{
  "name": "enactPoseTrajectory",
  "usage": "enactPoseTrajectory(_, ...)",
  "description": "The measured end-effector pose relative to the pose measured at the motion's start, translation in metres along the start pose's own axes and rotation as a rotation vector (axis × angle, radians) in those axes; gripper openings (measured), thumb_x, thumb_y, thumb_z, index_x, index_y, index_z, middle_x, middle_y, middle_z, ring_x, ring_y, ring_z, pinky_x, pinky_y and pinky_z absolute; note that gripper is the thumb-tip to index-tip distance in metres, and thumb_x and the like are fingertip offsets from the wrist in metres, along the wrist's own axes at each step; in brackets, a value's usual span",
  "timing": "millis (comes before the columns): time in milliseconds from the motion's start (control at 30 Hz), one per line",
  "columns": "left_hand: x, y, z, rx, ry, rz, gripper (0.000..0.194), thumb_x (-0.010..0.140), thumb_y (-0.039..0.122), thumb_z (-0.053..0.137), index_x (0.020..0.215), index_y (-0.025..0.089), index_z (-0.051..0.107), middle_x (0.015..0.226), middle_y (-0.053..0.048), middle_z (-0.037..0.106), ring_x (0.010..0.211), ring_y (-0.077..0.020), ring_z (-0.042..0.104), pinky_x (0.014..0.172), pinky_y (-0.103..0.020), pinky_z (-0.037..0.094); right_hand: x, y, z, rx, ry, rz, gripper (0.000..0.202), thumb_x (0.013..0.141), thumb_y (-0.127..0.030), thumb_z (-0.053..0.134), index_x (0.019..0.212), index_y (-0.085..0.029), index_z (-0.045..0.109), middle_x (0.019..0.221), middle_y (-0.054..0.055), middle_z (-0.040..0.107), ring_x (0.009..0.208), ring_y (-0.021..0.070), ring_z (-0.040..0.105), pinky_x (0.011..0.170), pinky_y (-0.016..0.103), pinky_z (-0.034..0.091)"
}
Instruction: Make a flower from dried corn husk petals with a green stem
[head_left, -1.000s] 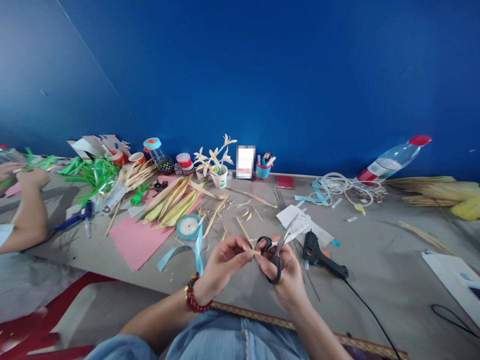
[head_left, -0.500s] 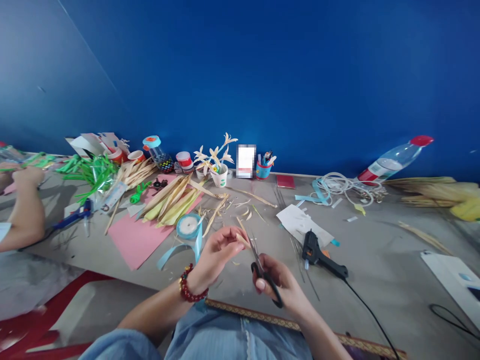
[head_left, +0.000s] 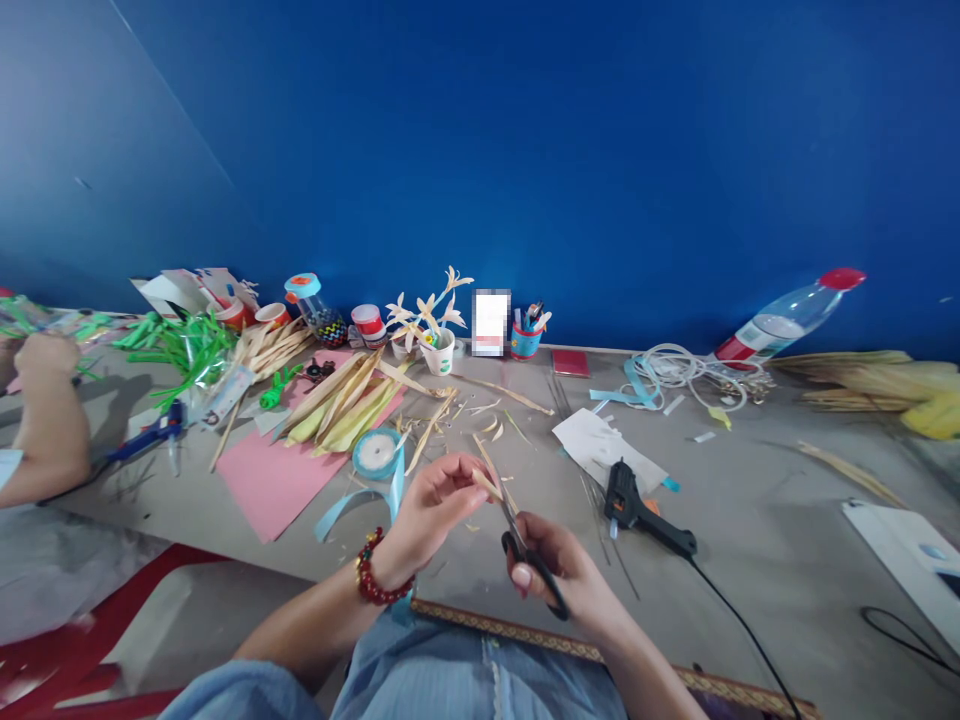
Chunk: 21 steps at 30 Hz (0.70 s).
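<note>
My left hand (head_left: 444,502) pinches a small strip of pale dried husk (head_left: 487,484) between thumb and fingers. Black-handled scissors (head_left: 520,553) are gripped in my right hand (head_left: 559,560), their blades pointing up and away from me, right at the strip. The blades look nearly closed and touch or lie beside the husk; I cannot tell which. Beyond my hands, husk scraps (head_left: 491,425) litter the grey table. Left of my left hand sits a roll of light blue ribbon (head_left: 377,454) with a loose tail curling towards my wrist.
A black glue gun (head_left: 637,512) lies to the right, its cord running to the front edge. Dried husks (head_left: 349,405) rest over pink paper (head_left: 277,485) at left. Husk flowers in a paper cup (head_left: 440,355) stand at the back. A co-worker's arm (head_left: 49,410) is far left.
The scissor blades have closed together near the husk strip, with my right hand almost in place. My left hand holds still. The co-worker's hand at far left has shifted slightly.
</note>
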<state>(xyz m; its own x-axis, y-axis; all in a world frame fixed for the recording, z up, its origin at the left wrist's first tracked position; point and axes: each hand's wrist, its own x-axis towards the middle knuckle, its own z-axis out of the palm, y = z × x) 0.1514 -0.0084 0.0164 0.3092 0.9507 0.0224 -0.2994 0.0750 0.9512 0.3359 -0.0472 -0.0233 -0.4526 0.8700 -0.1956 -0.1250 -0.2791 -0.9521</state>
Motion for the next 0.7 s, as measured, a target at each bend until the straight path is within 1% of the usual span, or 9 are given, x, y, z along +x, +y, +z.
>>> enactPoseTrajectory(167,0.0011,0.0001,-0.0005,0.044,-0.001,-0.006,0.009,0.082,0.023,0.067,0.078,0.017,0.063,0.086,-0.005,0.066,0.084,-0.0168,0.060,0.080,-0.028,0.048,0.0000,0.0039,-0.0019,0.022,0.000,0.011,0.061,0.058,-0.068,0.080,0.068,-0.021,0.042,0.056,-0.006,0.047,0.049,0.0081,0.038,0.048,0.021,0.026)
enactPoseTrajectory(367,0.0017,0.0000,-0.0027,0.037,-0.027,-0.036,0.009,0.082,0.023,0.067,0.078,0.016,0.064,0.087,-0.005,0.066,0.082,-0.0162,0.060,0.080,-0.029,0.049,0.0000,0.0075,-0.0031,0.037,-0.003,0.007,0.059,0.061,-0.067,0.080,0.068,-0.021,0.043,0.056,-0.005,0.050,0.047,0.0074,0.041,0.046,0.020,0.028)
enactPoseTrajectory(700,0.0010,-0.0005,-0.0040,0.040,-0.032,-0.040,0.009,0.082,0.024,0.066,0.079,0.016,0.062,0.083,-0.004,0.066,0.078,-0.0151,0.060,0.078,-0.028,0.047,0.0002,0.0094,-0.0034,0.015,0.010,0.012,0.059,0.060,-0.066,0.080,0.067,-0.021,0.043,0.052,-0.007,0.047,0.042,0.0066,0.039,0.043,0.019,0.027)
